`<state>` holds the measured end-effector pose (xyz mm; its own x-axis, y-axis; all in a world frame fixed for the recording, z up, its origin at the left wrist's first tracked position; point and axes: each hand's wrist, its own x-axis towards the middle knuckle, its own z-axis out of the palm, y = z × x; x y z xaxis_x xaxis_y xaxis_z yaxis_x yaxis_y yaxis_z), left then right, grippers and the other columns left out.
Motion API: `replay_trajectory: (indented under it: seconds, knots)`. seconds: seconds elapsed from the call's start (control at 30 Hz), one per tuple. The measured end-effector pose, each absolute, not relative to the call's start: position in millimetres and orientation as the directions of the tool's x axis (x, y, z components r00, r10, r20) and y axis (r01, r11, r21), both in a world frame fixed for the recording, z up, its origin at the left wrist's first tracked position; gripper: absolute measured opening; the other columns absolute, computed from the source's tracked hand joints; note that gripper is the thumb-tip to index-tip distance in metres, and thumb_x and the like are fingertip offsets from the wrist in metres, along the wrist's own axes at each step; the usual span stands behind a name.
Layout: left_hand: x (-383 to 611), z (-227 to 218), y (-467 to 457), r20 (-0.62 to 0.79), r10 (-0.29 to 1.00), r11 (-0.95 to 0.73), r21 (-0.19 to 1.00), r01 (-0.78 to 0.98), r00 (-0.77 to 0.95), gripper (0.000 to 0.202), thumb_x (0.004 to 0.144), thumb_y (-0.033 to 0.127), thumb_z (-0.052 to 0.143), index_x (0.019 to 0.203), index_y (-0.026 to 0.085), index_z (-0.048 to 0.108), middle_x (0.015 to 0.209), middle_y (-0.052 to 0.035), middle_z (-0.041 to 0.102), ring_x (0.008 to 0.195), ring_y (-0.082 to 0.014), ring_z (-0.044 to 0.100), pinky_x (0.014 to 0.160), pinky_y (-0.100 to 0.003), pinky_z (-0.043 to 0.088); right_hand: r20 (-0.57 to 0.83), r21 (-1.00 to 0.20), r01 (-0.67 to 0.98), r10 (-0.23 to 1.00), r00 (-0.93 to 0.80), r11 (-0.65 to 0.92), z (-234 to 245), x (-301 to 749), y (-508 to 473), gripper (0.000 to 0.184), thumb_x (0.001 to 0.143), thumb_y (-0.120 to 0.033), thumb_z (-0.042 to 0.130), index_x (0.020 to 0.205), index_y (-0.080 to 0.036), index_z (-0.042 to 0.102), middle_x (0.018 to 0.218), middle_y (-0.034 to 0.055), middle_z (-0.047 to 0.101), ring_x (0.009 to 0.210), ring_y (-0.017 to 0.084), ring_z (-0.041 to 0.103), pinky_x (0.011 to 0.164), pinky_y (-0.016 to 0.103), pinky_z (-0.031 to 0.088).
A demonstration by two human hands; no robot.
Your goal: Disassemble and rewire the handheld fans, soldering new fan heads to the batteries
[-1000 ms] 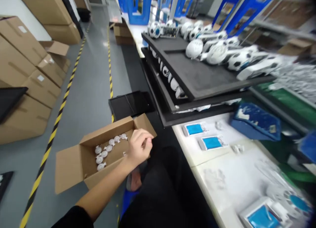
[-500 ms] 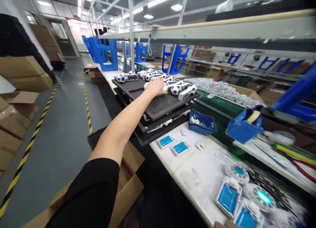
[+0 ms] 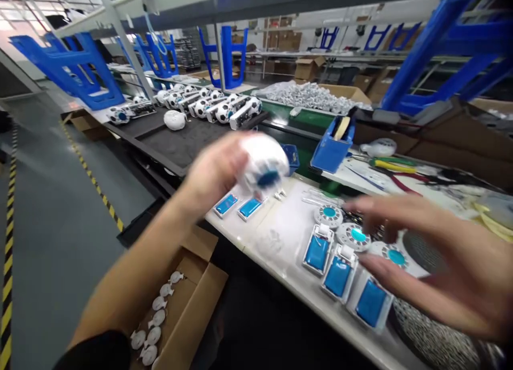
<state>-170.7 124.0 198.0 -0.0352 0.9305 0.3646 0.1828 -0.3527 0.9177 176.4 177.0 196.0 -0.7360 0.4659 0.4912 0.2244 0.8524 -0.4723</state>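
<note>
My left hand grips a white ball-shaped housing with a dark blue patch on its lower side; motion blurs its details. It is held in the air over the bench's near edge. My right hand is open, thumb and fingers apart, with nothing seen between them. Near its fingertips lie white slotted discs with turquoise centres, and white frames holding blue packs. Two smaller-looking blue-pack frames lie beneath my left hand.
A black tray holds soccer-ball-patterned units and a white round piece. A blue bin and yellow-handled pliers are at the right. An open carton below contains white discs. Upturned blue stools stand behind.
My left hand has come back from the tray, now carrying the white housing. My right hand has risen into view, fingers spread. The view has swung rightward.
</note>
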Motion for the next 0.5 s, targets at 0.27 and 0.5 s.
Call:
replay_trajectory:
  seconds: [0.27,0.5]
  knots:
    - [-18,87,91,-0.012,0.965,0.198,0.692,-0.694,0.264,0.085,0.089,0.095,0.053,0.115,0.016,0.07,0.089,-0.0105,0.078,0.06,-0.0241,0.074,0.054,-0.036,0.062,0.335,-0.661,0.179,0.5,-0.799,0.729,177,150,174,0.033,0.114,-0.052,0.05,0.126,-0.03,0.071,0.107,0.0023,0.078,0.088,0.022,0.075,0.08,0.034,0.061]
    - [19,71,71,-0.037,0.99,0.121,0.705,-0.699,0.134,0.042,0.094,0.056,0.081,0.105,0.016,0.075,0.078,-0.006,0.078,0.067,-0.0193,0.073,0.071,-0.032,0.061,0.297,-0.701,0.411,0.762,-0.576,0.583,145,194,162,0.059,0.1,-0.078,0.063,0.124,-0.025,0.066,0.115,0.01,0.075,0.095,0.03,0.075,0.073,0.039,0.06]
